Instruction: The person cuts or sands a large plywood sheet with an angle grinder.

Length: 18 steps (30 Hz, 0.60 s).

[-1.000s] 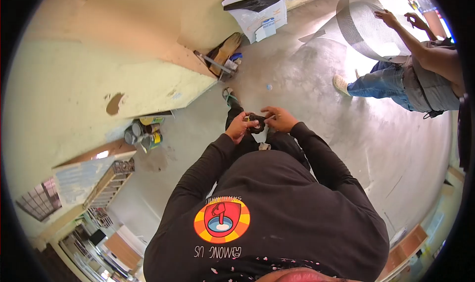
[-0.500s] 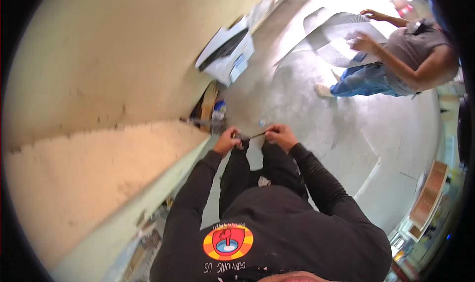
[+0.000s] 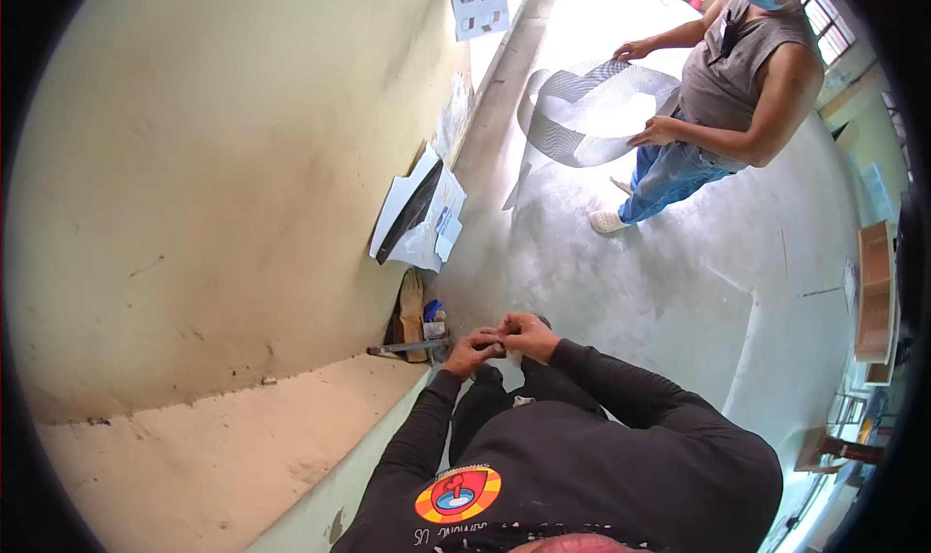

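Note:
My left hand [image 3: 472, 351] and my right hand [image 3: 529, 338] meet in front of my legs, fingertips pinched close together. Between them is a small dark item [image 3: 497, 349], mostly hidden by the fingers; I cannot make out what it is. Just left of my hands, a grey metal bar [image 3: 409, 346] lies at the ledge's end, beside a worn piece of wood [image 3: 412, 306] and a small blue object [image 3: 433, 309].
Another person [image 3: 747, 87] stands at the upper right, holding a large looped mesh sheet [image 3: 562, 141]. A pale ledge [image 3: 213, 456] runs along the left wall, with a white and black folded board [image 3: 422, 213] near it. A brown shelf [image 3: 875, 301] stands far right.
My hands have come together; the thin dark item that stretched between them is now mostly covered. The view has tilted up, and the other person now has both hands on the mesh sheet.

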Tool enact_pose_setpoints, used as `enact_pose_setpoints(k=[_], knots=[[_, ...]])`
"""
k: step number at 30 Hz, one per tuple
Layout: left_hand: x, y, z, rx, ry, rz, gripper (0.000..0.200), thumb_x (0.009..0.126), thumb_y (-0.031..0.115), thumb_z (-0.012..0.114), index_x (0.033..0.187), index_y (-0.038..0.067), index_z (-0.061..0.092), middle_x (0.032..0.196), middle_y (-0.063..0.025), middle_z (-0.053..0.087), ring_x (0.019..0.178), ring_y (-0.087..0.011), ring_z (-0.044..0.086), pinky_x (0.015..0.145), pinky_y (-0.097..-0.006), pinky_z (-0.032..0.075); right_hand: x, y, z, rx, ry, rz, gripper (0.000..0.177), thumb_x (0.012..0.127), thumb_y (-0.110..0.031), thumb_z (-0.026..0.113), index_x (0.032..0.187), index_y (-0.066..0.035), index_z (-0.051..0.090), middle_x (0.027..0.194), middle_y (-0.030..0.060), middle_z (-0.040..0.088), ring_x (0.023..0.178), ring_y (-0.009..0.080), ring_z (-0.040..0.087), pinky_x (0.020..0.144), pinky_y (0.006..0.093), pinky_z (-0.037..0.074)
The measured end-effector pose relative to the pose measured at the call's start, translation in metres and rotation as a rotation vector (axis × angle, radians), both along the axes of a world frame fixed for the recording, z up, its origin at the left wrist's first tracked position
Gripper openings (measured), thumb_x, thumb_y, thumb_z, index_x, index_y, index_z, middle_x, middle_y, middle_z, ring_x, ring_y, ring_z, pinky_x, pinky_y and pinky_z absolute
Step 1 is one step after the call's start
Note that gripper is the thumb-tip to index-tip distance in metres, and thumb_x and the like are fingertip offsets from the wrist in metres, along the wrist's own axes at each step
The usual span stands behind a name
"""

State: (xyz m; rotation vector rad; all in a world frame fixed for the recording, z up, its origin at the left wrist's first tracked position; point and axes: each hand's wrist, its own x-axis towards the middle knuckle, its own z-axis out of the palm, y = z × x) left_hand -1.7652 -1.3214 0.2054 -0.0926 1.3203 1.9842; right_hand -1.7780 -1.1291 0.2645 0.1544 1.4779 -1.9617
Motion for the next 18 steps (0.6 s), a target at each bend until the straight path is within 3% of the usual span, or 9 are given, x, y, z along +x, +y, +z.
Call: enact_pose_setpoints(k=[2, 4, 7, 11, 13, 14, 17, 18], knots=[[-0.001, 0.006, 0.000, -0.048, 0.188, -0.075, 0.016, 0.079, 0.005, 0.071, 0.095, 0.005, 0.069, 0.108, -0.0032, 0.055, 0.101, -0.0155, 0.055, 0.087, -0.0289, 0.049, 0.006, 0.011, 0.001, 0.104, -0.004, -0.027, 0.021, 0.074, 0.002, 0.057, 0.094, -0.004, 0.054, 0.081, 0.0032, 0.059, 0.072, 0.0105, 0.056, 0.061, 0.0239, 0.045], [-0.002, 0.015, 0.001, 0.014, 0.180, -0.118, 0.014, 0.078, 0.004, 0.071, 0.092, 0.005, 0.070, 0.110, -0.0040, 0.053, 0.102, -0.0160, 0.054, 0.087, -0.0288, 0.049, 0.014, 0.020, 0.009, 0.179, -0.006, -0.039, 0.023, 0.075, 0.000, 0.058, 0.097, -0.004, 0.054, 0.085, 0.0045, 0.061, 0.075, 0.0111, 0.057, 0.063, 0.0240, 0.046], [0.002, 0.024, 0.006, 0.062, 0.069, -0.250, 0.015, 0.080, 0.010, 0.071, 0.094, 0.006, 0.070, 0.119, -0.0068, 0.049, 0.110, -0.0182, 0.050, 0.091, -0.0315, 0.046, 0.036, 0.032, 0.020, 0.110, 0.001, -0.081, 0.028, 0.079, -0.004, 0.063, 0.106, -0.003, 0.054, 0.086, 0.0053, 0.062, 0.076, 0.0109, 0.058, 0.065, 0.0238, 0.046], [0.006, 0.020, -0.007, -0.007, 0.196, -0.369, 0.021, 0.083, 0.015, 0.069, 0.102, 0.006, 0.068, 0.121, -0.0081, 0.049, 0.111, -0.0187, 0.050, 0.090, -0.0324, 0.046, 0.065, 0.049, 0.013, 0.002, 0.013, -0.110, 0.022, 0.086, -0.006, 0.059, 0.107, -0.002, 0.056, 0.084, 0.0037, 0.062, 0.075, 0.0098, 0.057, 0.066, 0.0237, 0.046], [0.010, 0.014, -0.005, -0.122, -0.025, -0.398, 0.042, 0.084, 0.025, 0.068, 0.121, 0.009, 0.057, 0.124, -0.0098, 0.049, 0.113, -0.0216, 0.049, 0.091, -0.0350, 0.044, 0.075, 0.061, 0.004, 0.031, -0.039, -0.048, 0.018, 0.091, -0.009, 0.054, 0.107, -0.002, 0.058, 0.082, 0.0021, 0.061, 0.072, 0.0088, 0.055, 0.065, 0.0237, 0.045], [0.015, 0.010, -0.005, -0.131, -0.020, -0.395, 0.042, 0.084, 0.025, 0.068, 0.121, 0.009, 0.057, 0.124, -0.0098, 0.049, 0.113, -0.0216, 0.049, 0.091, -0.0350, 0.044, 0.082, 0.066, 0.002, 0.023, -0.033, -0.045, 0.018, 0.091, -0.009, 0.054, 0.107, -0.002, 0.058, 0.082, 0.0021, 0.061, 0.072, 0.0088, 0.055, 0.065, 0.0237, 0.045], [0.026, 0.013, -0.003, -0.427, 0.106, -0.332, 0.073, 0.078, 0.036, 0.073, 0.138, 0.011, 0.039, 0.131, -0.0129, 0.047, 0.117, -0.0240, 0.048, 0.095, -0.0364, 0.042, 0.094, 0.081, 0.007, -0.009, -0.003, -0.013, 0.020, 0.093, -0.011, 0.051, 0.109, -0.002, 0.059, 0.076, 0.0002, 0.059, 0.067, 0.0072, 0.052, 0.060, 0.0223, 0.043], [0.030, 0.029, 0.002, -0.433, 0.109, -0.324, 0.073, 0.078, 0.036, 0.073, 0.138, 0.011, 0.039, 0.131, -0.0129, 0.047, 0.117, -0.0240, 0.048, 0.095, -0.0364, 0.042, 0.095, 0.091, 0.010, -0.013, 0.003, -0.006, 0.020, 0.093, -0.011, 0.051, 0.109, -0.002, 0.059, 0.076, 0.0002, 0.059, 0.067, 0.0072, 0.052, 0.060, 0.0223, 0.043]])
